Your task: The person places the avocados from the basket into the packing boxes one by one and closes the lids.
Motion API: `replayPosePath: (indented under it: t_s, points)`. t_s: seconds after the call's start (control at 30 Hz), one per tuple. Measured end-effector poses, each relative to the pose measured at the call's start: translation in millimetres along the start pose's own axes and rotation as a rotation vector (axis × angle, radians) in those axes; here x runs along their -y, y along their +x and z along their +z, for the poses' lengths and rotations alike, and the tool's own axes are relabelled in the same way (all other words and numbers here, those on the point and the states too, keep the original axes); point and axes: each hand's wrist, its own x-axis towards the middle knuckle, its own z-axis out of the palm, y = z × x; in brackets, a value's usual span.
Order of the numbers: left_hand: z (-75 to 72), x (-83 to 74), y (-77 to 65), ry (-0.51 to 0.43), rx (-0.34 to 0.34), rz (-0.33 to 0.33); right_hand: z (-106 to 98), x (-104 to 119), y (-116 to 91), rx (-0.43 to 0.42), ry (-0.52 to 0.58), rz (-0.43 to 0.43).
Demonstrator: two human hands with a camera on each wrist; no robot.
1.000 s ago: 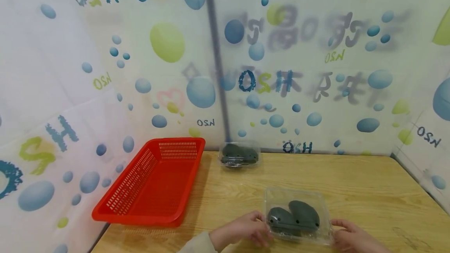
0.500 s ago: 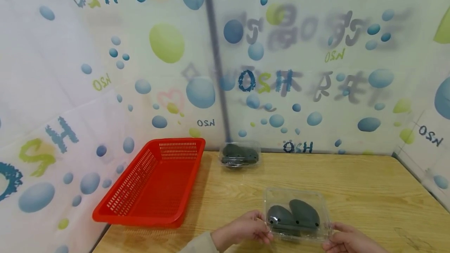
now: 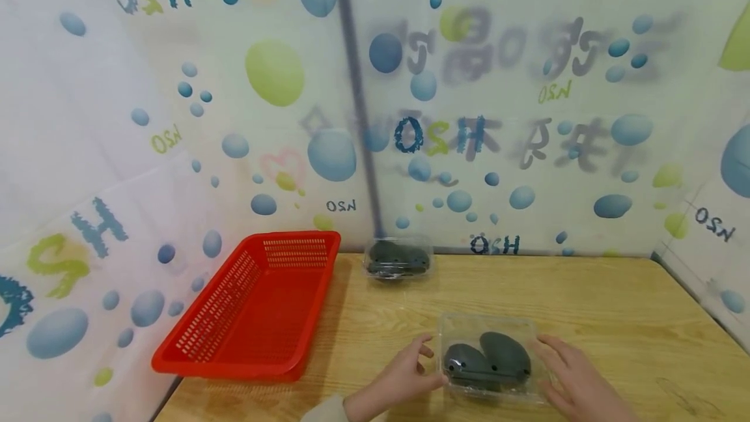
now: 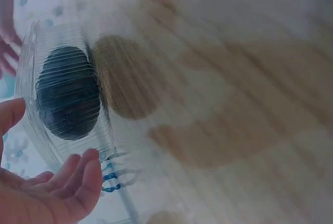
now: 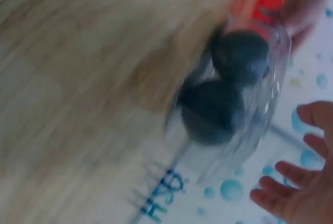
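Observation:
A clear plastic clamshell box [image 3: 457,327] sits near the table's front, right of the middle. Inside it lie two dark green ovals [image 3: 505,357] that look like avocados. My left hand [image 3: 398,376] is at the box's left side, thumb right at the lower corner and fingers spread apart. At the opposite side, my right hand [image 3: 577,376] has its fingers loosely extended along the box's right edge. The right wrist view shows a gap between the fingers of this right hand [image 5: 302,182] and the blurred box [image 5: 234,156].
A red plastic basket [image 3: 319,324] with slotted sides stands at the table's left. Behind, near the wall sheet [image 3: 527,148], is a second clear box [image 3: 426,244] with similar dark ovals. The wooden table [image 3: 621,318] extends to the right.
Both hands have loosened from the box; the left fingers have spread, and the right hand has slid up along its right side. The box stays almost in place.

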Motion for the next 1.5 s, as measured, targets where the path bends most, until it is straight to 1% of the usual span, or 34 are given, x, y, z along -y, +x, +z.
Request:
replayPosePath:
  t_s: [0.03, 0.07, 0.1, 0.13, 0.17, 0.23, 0.3, 0.33, 0.43, 0.47, 0.6, 0.8, 0.9, 1.03, 1.17, 1.33, 1.5]
  points:
    - [-0.9, -1.1, -1.0, 0.116, -0.03, 0.032, 6, 5, 2, -0.103, -0.153, -0.106]
    - [-1.3, -2.2, -2.1, 0.209, -0.052, 0.062, 12, 9, 4, -0.175, -0.263, -0.2]
    - [-1.5, -3.2, -3.0, 0.301, -0.072, 0.091, 17, 13, 6, -0.209, -0.33, -0.261]
    - [-1.5, -4.0, -3.9, 0.387, -0.091, 0.118, 20, 16, 8, -0.211, -0.362, -0.291]
    - [-1.4, -4.4, -4.7, 0.464, -0.112, 0.146, 24, 18, 9, -0.216, -0.388, -0.306]
    - [-1.6, -3.6, -5.7, 0.599, -0.158, 0.191, 29, 20, 12, -0.211, -0.395, -0.284]
    - [-2.3, -2.1, -6.6, 0.676, -0.195, 0.207, 31, 19, 17, -0.219, -0.391, -0.26]
    - [-2.8, -1.1, -7.1, 0.694, -0.213, 0.204, 32, 17, 21, -0.218, -0.383, -0.248]
    - [-4.9, 2.9, -6.8, 0.711, -0.249, 0.181, 33, 6, 34, -0.231, -0.386, -0.237]
    - [-5.6, 3.7, -6.9, 0.701, -0.252, 0.168, 34, 2, 40, -0.239, -0.393, -0.239]
    - [-7.3, 6.3, -7.2, 0.678, -0.263, 0.159, 35, -19, 66, -0.237, -0.388, -0.228]
    - [-10.9, 6.7, -7.5, 0.72, -0.322, 0.168, 35, -52, 103, -0.157, -0.419, -0.165]
    - [-14.2, 6.8, -5.4, 0.735, -0.339, 0.167, 34, -65, 116, -0.125, -0.426, -0.143]
    - [-17.9, 7.7, -1.9, 0.756, -0.356, 0.165, 34, -78, 128, -0.112, -0.397, -0.127]
    - [-22.7, 10.0, 2.4, 0.762, -0.353, 0.162, 33, -87, 138, -0.085, -0.361, -0.102]
    - [-27.5, 12.1, 7.2, 0.769, -0.33, 0.138, 32, -95, 144, -0.06, -0.348, -0.087]
    - [-32.0, 12.7, 11.5, 0.776, -0.327, 0.107, 33, -100, 148, -0.031, -0.348, -0.066]
